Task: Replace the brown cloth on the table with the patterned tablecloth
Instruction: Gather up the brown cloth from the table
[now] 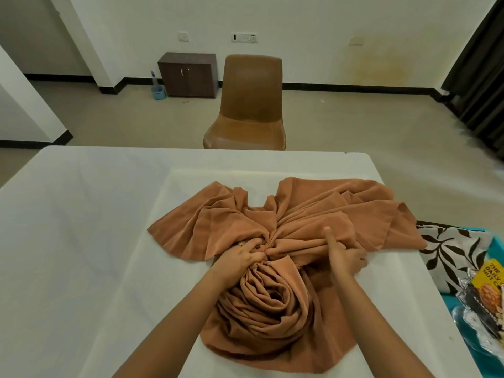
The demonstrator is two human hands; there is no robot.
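Brown cloth [286, 241] bunched mid-table, nearer the right edge than the left, lying on the white table [81, 227]. Its folds converge on a knot-like centre; one mass fans away toward the far side, a second, rolled and spiralled, trails back toward the person and reaches the near edge.

Left hand [242, 255]: grip closed, fingers dug into the gathered centre, clamped on the brown cloth. Right hand [346, 255]: set on the cloth just right of that centre, one finger extended straight out along the folds, the rest curled over a ridge of fabric. Whether that grip has truly pinched the cloth or only presses on it, cannot tell.

Key relation: the bundle's long axis runs near-to-far, straight out from the person, and both hands sit at its waist, the left on the centre. Judgement: a lift from here would raise the middle and let both ends hang.

Patterned tablecloth [450, 249], pale with dark leaf print, lies folded off the table's right side beside a snack packet [488, 282], close to the right hand. Not yet spread. A brown chair [251, 105] stands beyond the far edge.
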